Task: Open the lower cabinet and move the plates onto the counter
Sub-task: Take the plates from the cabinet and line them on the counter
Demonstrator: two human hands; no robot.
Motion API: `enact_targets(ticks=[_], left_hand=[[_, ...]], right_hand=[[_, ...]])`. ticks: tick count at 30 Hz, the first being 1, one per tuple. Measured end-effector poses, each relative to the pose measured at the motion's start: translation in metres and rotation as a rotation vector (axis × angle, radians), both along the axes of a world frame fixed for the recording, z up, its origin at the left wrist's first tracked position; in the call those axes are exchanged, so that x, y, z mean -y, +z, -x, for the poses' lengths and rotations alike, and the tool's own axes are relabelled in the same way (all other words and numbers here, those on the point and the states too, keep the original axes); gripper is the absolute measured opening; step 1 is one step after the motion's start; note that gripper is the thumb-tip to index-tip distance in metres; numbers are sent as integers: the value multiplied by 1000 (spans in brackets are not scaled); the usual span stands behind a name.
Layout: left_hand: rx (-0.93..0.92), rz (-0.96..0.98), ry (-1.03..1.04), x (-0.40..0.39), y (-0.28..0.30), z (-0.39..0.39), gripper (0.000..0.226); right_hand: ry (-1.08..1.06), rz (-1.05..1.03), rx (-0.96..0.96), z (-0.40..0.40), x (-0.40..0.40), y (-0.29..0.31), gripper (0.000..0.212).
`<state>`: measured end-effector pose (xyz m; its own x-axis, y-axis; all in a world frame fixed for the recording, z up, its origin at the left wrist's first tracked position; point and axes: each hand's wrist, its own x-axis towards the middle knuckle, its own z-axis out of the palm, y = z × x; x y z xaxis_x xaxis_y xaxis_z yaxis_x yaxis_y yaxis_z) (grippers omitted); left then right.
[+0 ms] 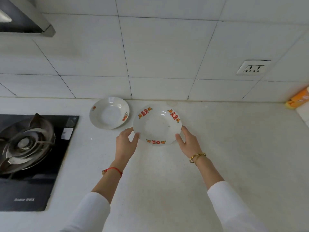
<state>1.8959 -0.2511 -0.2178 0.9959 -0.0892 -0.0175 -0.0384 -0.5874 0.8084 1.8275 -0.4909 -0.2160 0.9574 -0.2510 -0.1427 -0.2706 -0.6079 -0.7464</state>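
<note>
A white plate with red double-happiness marks (pixel 157 125) lies on the white counter (pixel 234 148) near the back wall. My left hand (pixel 126 143) holds its left rim, thumb on top. My right hand (pixel 188 141) holds its right rim, thumb on the edge. A second white plate with small orange flowers (pixel 109 113) rests on the counter just left of it, close to the wall and apart from both hands. The lower cabinet is out of view.
A black gas hob with a burner (pixel 26 144) fills the counter's left side. A range hood (pixel 25 17) hangs at top left. A wall socket (pixel 253 67) sits on the tiles at right. An orange packet (pixel 299 99) lies at the far right.
</note>
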Motion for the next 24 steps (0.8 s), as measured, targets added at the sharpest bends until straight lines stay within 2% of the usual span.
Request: enact_targets(ticks=[10, 24], left_hand=[[-81, 18, 40, 23, -53, -83, 31], [-56, -7, 28, 33, -72, -105, 30]], right_hand=[[-32, -66, -88, -87, 13, -41, 46], [-29, 23, -197, -123, 21, -72, 55]])
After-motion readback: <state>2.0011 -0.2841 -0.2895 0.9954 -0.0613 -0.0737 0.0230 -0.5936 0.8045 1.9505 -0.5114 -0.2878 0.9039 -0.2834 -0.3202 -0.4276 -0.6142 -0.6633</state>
